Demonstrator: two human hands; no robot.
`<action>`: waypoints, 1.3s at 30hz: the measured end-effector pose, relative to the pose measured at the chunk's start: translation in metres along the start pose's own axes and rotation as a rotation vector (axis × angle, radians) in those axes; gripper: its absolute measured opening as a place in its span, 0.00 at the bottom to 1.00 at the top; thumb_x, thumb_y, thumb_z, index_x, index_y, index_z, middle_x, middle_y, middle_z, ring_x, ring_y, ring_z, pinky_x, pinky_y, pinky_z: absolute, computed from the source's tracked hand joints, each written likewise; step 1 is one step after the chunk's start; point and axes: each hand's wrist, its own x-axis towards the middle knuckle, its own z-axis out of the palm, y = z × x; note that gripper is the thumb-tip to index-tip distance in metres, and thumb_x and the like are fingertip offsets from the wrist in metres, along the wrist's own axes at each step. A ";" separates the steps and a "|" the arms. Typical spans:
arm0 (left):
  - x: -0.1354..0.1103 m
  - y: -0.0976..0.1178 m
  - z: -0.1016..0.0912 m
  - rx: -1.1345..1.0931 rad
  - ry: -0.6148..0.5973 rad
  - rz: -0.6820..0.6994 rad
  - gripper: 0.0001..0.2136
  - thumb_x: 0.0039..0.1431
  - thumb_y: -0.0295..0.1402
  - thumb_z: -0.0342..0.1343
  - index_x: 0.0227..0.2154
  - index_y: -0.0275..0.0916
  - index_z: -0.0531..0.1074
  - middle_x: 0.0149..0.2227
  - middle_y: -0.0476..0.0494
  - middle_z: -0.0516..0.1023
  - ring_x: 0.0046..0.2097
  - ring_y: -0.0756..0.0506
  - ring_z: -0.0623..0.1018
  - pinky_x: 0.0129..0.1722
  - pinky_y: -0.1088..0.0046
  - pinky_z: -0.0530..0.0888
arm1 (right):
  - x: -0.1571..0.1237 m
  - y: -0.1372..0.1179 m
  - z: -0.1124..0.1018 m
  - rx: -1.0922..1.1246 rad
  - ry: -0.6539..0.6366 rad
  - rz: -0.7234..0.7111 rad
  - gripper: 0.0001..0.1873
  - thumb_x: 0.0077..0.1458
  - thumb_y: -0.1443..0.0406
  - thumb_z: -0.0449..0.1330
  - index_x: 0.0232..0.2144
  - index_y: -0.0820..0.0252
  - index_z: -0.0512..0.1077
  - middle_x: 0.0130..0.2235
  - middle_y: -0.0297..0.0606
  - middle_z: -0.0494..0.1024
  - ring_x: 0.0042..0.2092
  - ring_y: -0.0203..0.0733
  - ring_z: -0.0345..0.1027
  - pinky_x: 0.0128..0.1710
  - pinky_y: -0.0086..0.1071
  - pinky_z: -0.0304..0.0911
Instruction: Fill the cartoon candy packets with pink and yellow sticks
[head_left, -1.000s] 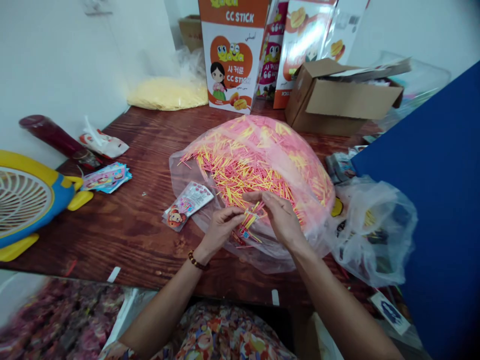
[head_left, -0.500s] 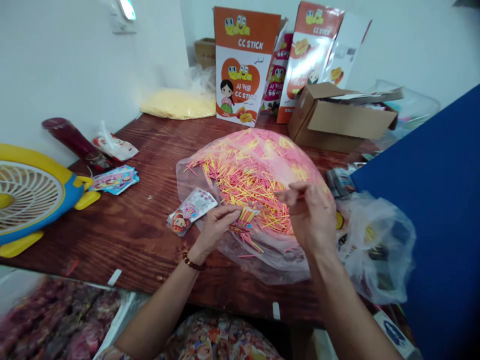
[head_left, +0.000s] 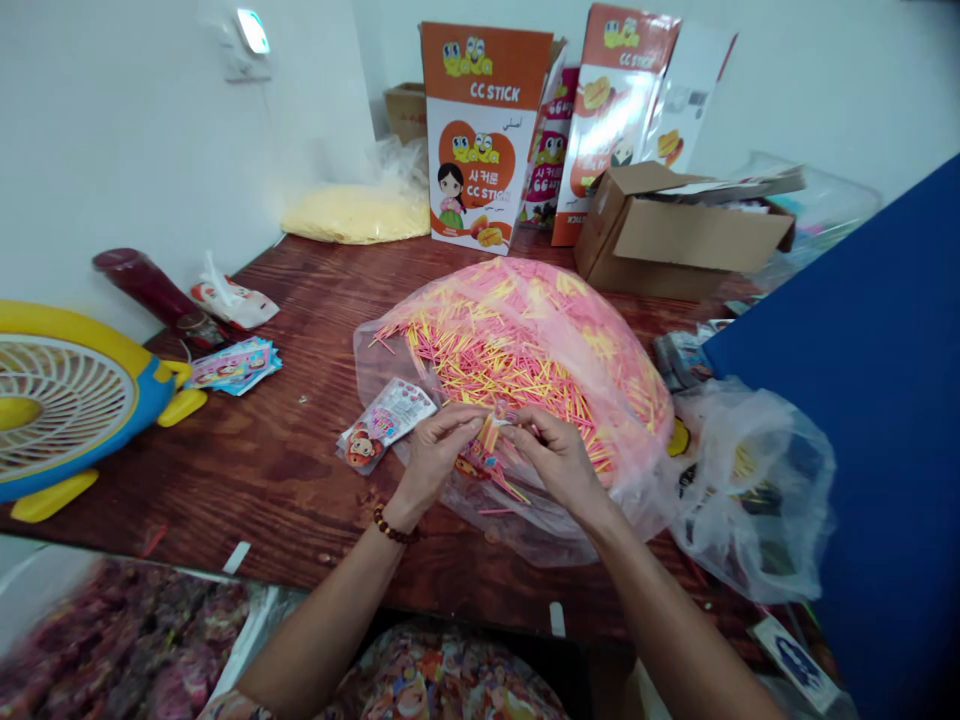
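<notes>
Between my two hands is a small printed packet point(head_left: 489, 436) with yellow and pink sticks in it. My left hand point(head_left: 442, 447) pinches the packet's left side. On its right side, the fingers of my right hand point(head_left: 551, 455) are closed at the packet's edge. Just beyond lies a big clear plastic bag point(head_left: 637, 400), opened toward me and full of thin pink and yellow sticks point(head_left: 487, 350). A few loose sticks rest on the bag's near edge. Left of my left hand, a stack of printed packets point(head_left: 386, 425) lies on the wooden table point(head_left: 300, 510).
A yellow and blue fan point(head_left: 67, 400) stands at the left, near blue packets point(head_left: 236, 366) and a dark red bottle point(head_left: 154, 295). Cartons point(head_left: 484, 140) and an opened brown box point(head_left: 675, 240) line the back. A clear bag point(head_left: 757, 500) sits right, beside a blue panel point(head_left: 862, 380).
My right hand has come down and left from above the sticks to the packet in my left hand. Its fingers have closed on the packet's edge.
</notes>
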 end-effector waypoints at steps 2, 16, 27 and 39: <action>-0.002 -0.001 0.002 -0.023 0.028 -0.032 0.06 0.56 0.33 0.62 0.34 0.41 0.83 0.41 0.44 0.82 0.44 0.45 0.78 0.48 0.68 0.73 | 0.003 0.002 0.000 0.013 -0.009 0.023 0.13 0.56 0.57 0.62 0.24 0.57 0.71 0.22 0.28 0.63 0.26 0.34 0.53 0.27 0.30 0.50; -0.009 -0.002 -0.013 -0.131 -0.165 -0.452 0.15 0.44 0.38 0.70 0.32 0.34 0.77 0.29 0.50 0.78 0.29 0.53 0.73 0.32 0.77 0.71 | 0.011 0.024 0.012 0.337 -0.032 0.231 0.14 0.46 0.54 0.67 0.26 0.58 0.72 0.22 0.27 0.64 0.24 0.32 0.54 0.25 0.28 0.51; -0.016 -0.011 -0.022 -0.078 -0.163 -0.503 0.17 0.41 0.41 0.71 0.32 0.35 0.79 0.29 0.48 0.80 0.29 0.50 0.75 0.32 0.73 0.73 | 0.010 0.042 0.038 0.383 -0.084 0.234 0.13 0.43 0.58 0.66 0.20 0.58 0.68 0.23 0.27 0.65 0.26 0.33 0.55 0.29 0.29 0.56; -0.025 -0.011 -0.025 -0.118 -0.171 -0.606 0.16 0.39 0.35 0.72 0.31 0.33 0.80 0.28 0.47 0.81 0.27 0.51 0.75 0.30 0.76 0.71 | 0.018 0.028 0.023 0.230 -0.092 0.165 0.12 0.49 0.56 0.64 0.29 0.58 0.77 0.28 0.32 0.75 0.31 0.36 0.64 0.33 0.30 0.60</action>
